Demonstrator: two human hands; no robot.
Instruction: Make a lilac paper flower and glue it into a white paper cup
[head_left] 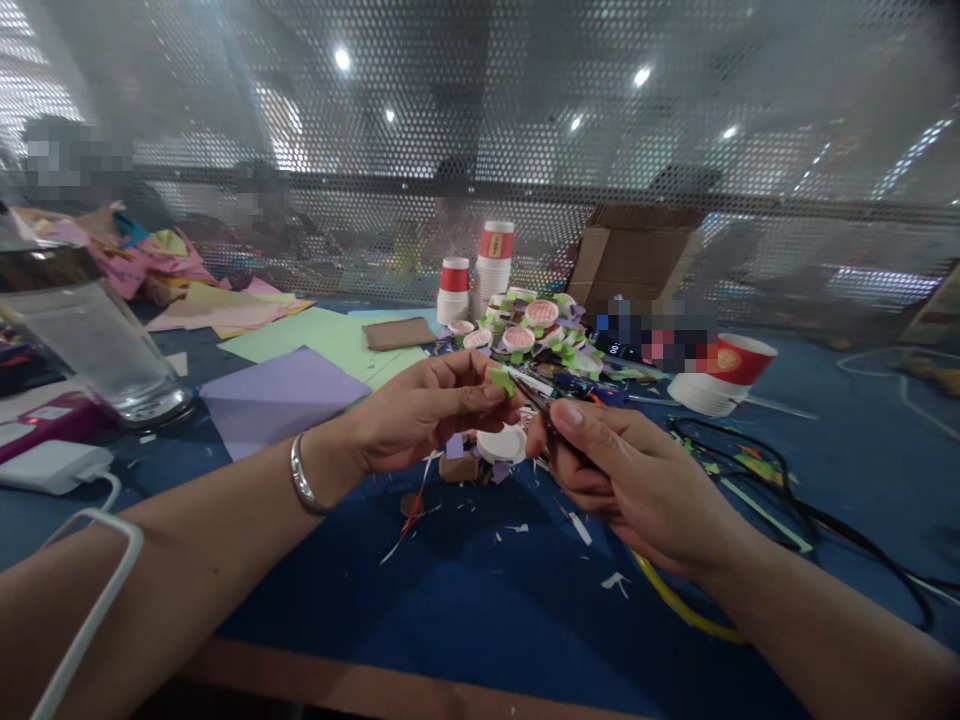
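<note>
Between the thumb and fingers of my left hand (442, 405) is a small piece of green paper (501, 380). My right hand (626, 465) is closed around a slim dark metal tool (534, 395), which looks like tweezers or small scissors; its tip is close to the green paper. Just below both hands lies a white round paper piece (502, 443) with purple and brown bits around it. Behind them rises a heap of round cup bottoms (519, 338) with green and purple paper attached.
Stacked red-and-white cups (493, 265) stand at the back, another stack (724, 375) leans at right. Purple paper (281, 395) and green paper (300, 340) lie left, near a glass of water (112, 340). Black cables (787, 490) cross the right side; scraps dot the blue table (450, 600).
</note>
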